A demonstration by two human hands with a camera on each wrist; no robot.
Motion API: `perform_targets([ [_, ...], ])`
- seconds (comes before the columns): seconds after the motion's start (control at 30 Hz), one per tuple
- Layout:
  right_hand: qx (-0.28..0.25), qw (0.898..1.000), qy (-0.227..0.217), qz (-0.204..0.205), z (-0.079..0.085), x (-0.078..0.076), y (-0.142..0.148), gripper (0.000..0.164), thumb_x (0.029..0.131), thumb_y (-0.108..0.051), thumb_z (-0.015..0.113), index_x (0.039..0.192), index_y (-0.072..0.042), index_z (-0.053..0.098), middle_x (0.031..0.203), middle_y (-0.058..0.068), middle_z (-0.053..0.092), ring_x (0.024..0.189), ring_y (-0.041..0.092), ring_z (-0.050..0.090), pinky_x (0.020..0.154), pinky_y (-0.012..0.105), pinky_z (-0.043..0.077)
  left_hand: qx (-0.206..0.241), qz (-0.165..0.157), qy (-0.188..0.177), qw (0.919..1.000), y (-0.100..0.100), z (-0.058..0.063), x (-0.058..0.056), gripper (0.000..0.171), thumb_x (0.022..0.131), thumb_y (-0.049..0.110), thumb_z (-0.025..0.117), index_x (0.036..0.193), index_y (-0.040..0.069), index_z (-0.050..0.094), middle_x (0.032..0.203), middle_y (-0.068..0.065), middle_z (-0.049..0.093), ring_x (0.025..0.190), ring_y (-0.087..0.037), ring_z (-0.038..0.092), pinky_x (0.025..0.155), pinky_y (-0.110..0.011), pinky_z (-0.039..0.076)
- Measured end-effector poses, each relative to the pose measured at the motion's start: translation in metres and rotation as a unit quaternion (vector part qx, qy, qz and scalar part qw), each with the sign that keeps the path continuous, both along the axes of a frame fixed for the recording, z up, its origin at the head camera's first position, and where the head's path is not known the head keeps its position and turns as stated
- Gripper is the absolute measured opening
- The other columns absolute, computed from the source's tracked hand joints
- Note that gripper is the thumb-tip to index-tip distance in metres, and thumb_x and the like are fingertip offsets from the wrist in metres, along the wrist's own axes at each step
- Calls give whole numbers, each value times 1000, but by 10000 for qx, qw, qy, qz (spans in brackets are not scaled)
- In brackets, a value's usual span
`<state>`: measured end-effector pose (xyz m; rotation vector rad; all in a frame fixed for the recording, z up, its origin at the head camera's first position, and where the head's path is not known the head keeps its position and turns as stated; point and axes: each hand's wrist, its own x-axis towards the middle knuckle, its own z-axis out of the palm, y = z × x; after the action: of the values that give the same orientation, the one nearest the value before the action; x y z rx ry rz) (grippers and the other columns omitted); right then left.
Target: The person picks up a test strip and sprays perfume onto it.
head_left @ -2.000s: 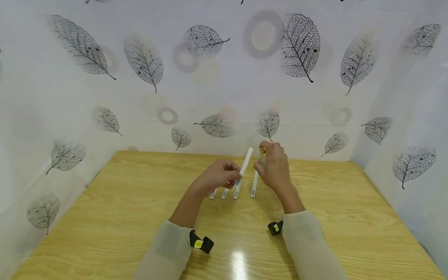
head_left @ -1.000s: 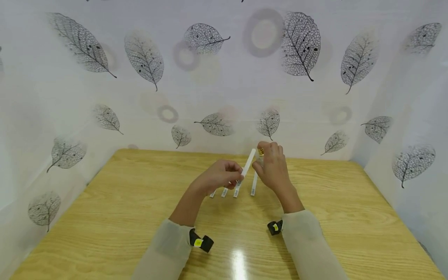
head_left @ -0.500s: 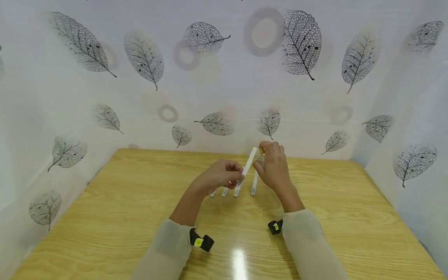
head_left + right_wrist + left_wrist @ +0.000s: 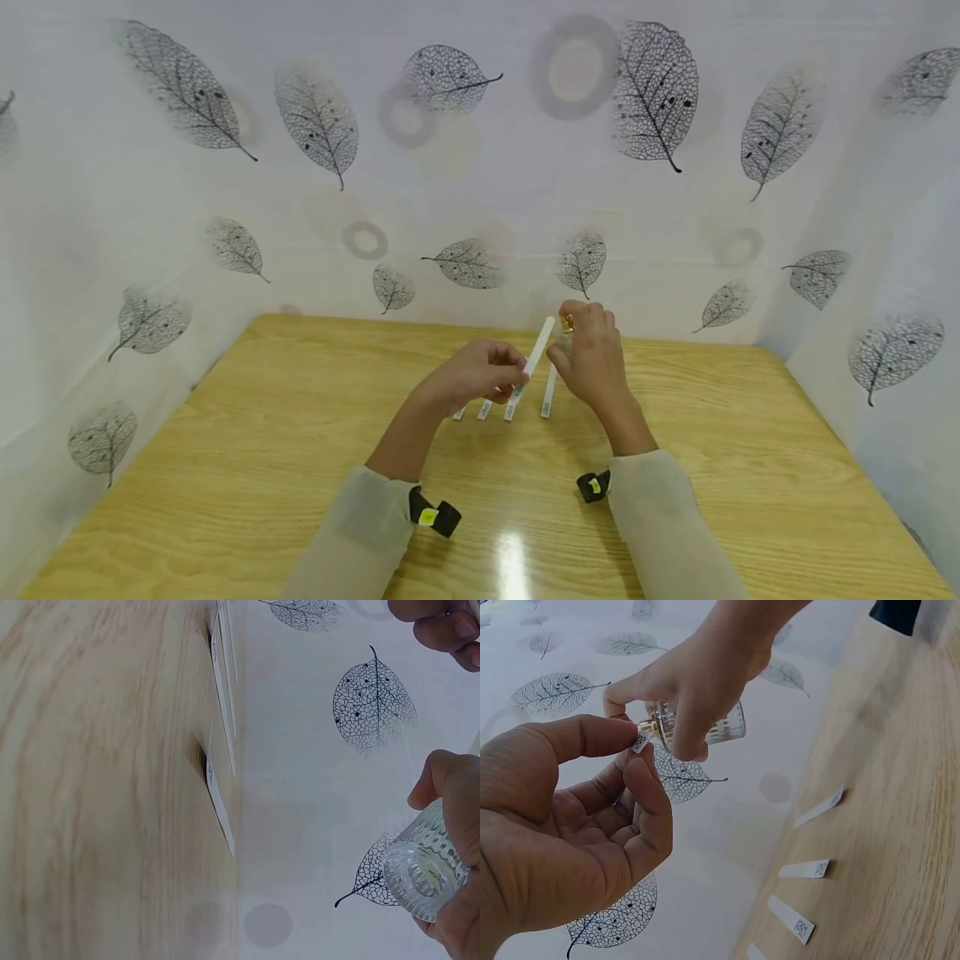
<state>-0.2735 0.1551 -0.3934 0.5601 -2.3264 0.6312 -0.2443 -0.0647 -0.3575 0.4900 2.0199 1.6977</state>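
Note:
My left hand (image 4: 471, 373) pinches a white paper test strip (image 4: 540, 346) near its printed end, between thumb and forefinger. The strip slants up and away, held above the table. Gripped in my right hand (image 4: 596, 354) is a clear ribbed glass perfume bottle (image 4: 726, 729) with a gold spray top (image 4: 567, 323). My right forefinger lies at the top, and the nozzle points at the strip in the left wrist view. The bottle's thick round base (image 4: 424, 877) shows in the right wrist view; fingers hide much of its sides.
Several more white strips lie in a row on the wooden table (image 4: 300, 433) under the hands, among them a strip (image 4: 549, 392) below the bottle and a strip (image 4: 791, 919) with a printed end. A leaf-patterned white sheet (image 4: 480, 167) stands behind the table.
Over the two seconds, the held strip has shifted slightly right, closer to the bottle. Both hands keep their holds, and the head view has turned a little.

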Motion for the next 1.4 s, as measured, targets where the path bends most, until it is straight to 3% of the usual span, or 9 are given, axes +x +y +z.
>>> perform_targets([
  [0.33,56,10000,-74,-17,1,1,-2,56,83,-6,74,127,-14,40,101,17,48,84,38,43,65,47,37,39,-16,12,10000,-1,0,1,9,100,8,65,104,1,62,87,-7,59,74,-18,52,71,-32,52],
  [0.57,90,10000,24,-8,0,0,-3,62,81,-4,81,126,-14,39,102,18,48,84,38,44,65,47,38,-26,-11,-13,10000,0,0,0,12,99,10,67,106,1,64,88,-7,63,75,-17,55,73,-32,55],
  [1.17,-165,9998,-57,66,1,0,-6,55,83,-3,78,124,-8,42,104,18,46,87,38,42,67,45,37,-82,-1,-20,10000,1,1,-1,12,100,10,66,108,0,64,90,-7,63,76,-18,58,70,-30,57],
  [1.4,-191,9997,-99,76,0,3,-6,52,84,-4,78,122,-7,42,104,18,47,87,38,43,66,46,37,-97,14,-51,9999,1,-1,-2,11,100,9,66,107,1,65,88,-8,63,75,-17,58,74,-35,58],
])
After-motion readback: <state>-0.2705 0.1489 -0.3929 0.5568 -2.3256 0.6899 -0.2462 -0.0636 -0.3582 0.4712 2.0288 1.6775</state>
